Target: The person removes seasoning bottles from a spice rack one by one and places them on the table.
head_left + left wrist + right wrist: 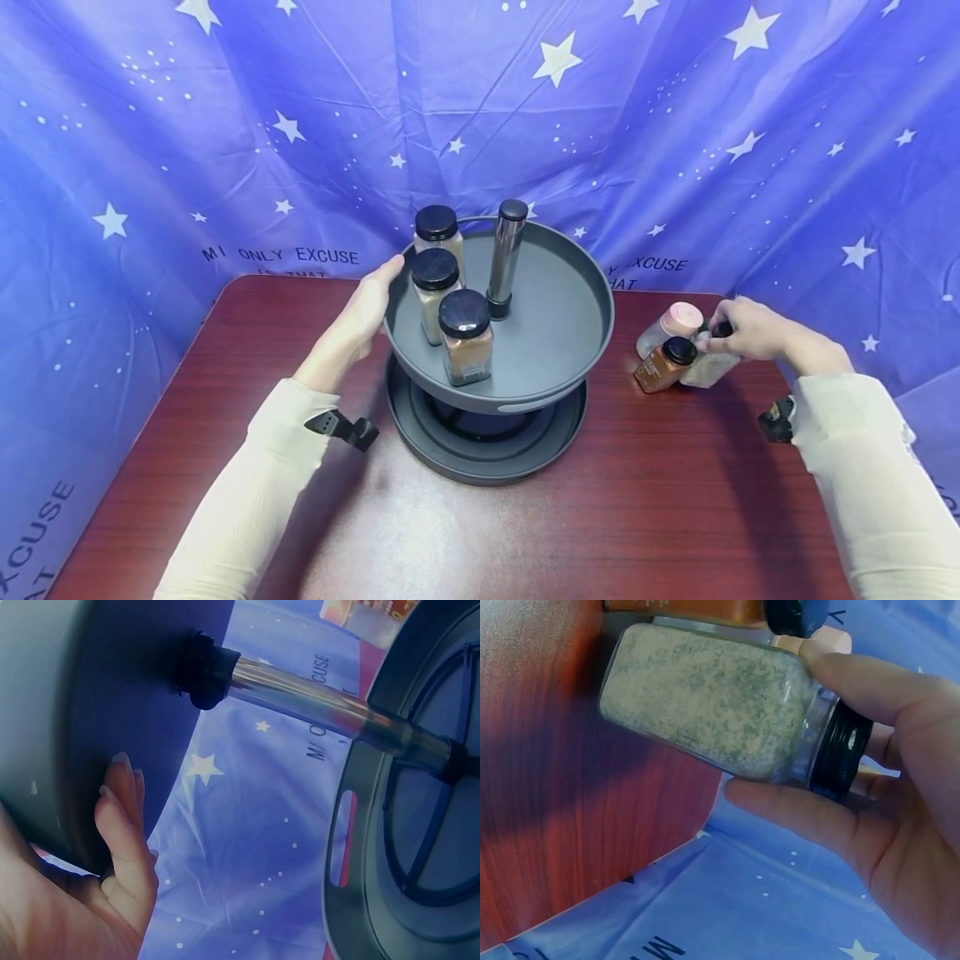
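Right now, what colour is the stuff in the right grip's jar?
Pale, with grey-green specks; the jar shows best in the right wrist view.

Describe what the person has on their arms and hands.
The left sleeve and right sleeve are long and cream-coloured. A small black left device and right device sit at the wrists. The left hand and right hand wear no gloves.

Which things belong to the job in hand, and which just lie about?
Job:
round grey two-tier stand, held by the left hand
clear jar with black lid, pale speckled contents, in the right hand
three square black-lidded jars on the stand
probably the brown jar and pink-lidded jar

Just around:
reddish wooden table
blue starry curtain
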{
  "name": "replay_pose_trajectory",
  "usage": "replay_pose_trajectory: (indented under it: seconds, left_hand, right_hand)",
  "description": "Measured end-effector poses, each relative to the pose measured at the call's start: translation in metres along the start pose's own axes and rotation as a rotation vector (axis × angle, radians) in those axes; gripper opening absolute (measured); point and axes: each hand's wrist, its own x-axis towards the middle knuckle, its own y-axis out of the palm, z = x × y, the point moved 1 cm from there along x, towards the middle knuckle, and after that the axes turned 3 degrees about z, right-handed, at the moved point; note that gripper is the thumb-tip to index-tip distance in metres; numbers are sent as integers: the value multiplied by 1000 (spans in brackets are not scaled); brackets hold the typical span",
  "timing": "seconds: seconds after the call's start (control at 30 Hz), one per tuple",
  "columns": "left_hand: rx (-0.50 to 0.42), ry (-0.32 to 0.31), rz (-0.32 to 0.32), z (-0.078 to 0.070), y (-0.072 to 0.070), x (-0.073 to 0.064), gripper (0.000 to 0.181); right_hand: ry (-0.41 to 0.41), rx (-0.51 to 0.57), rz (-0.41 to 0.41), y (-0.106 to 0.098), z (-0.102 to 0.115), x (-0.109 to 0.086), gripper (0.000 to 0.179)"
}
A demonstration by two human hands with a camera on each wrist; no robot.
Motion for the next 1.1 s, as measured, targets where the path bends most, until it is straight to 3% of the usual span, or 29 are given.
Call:
replay_pose_trajectory:
  seconds: [0.4, 0.8, 1.1]
  left_hand:
    - [13, -2, -9, 1, 0, 2, 54]
    - [11, 5, -11, 1, -1, 1, 55]
    - [14, 0, -17, 1, -1, 0, 54]
  right_hand:
    - [-23, 6, -35, 16, -9, 2, 30]
    - [2, 0, -26, 16, -7, 3, 31]
    - [30, 82, 3, 17, -5, 4, 31]
